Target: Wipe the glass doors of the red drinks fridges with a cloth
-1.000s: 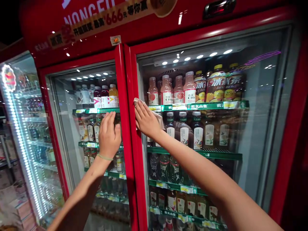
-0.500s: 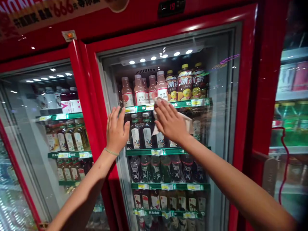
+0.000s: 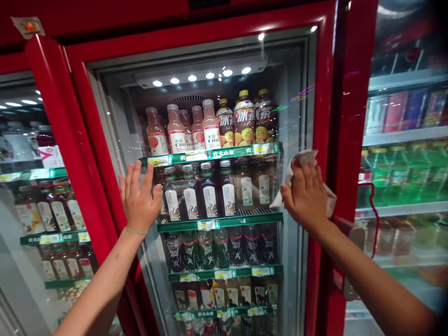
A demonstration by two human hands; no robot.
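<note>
A red-framed fridge door with a glass pane [image 3: 210,46] fills the middle of the view. My right hand [image 3: 306,193] presses a crumpled white cloth [image 3: 327,198] on the right edge of the glass, beside the red frame. Parts of the cloth stick out above, left and right of the fingers. On the left part of the glass, my left hand [image 3: 140,198] is raised with its fingers apart, holding nothing. A thin band circles the left wrist. Behind the glass stand pink bottles [image 3: 210,126], iced tea bottles [image 3: 244,119] and dark bottles [image 3: 209,193].
A second red-framed fridge [image 3: 38,200] with bottles stands at the left. On the right is another cooler with green bottles [image 3: 397,170] and cans. A door handle [image 3: 355,242] with a lock and a red cord [image 3: 375,219] lie right of my right hand.
My right hand has slid right with the cloth, from the middle of the glass to its right edge. The view has shifted right, and my left hand remains raised at the left of the door.
</note>
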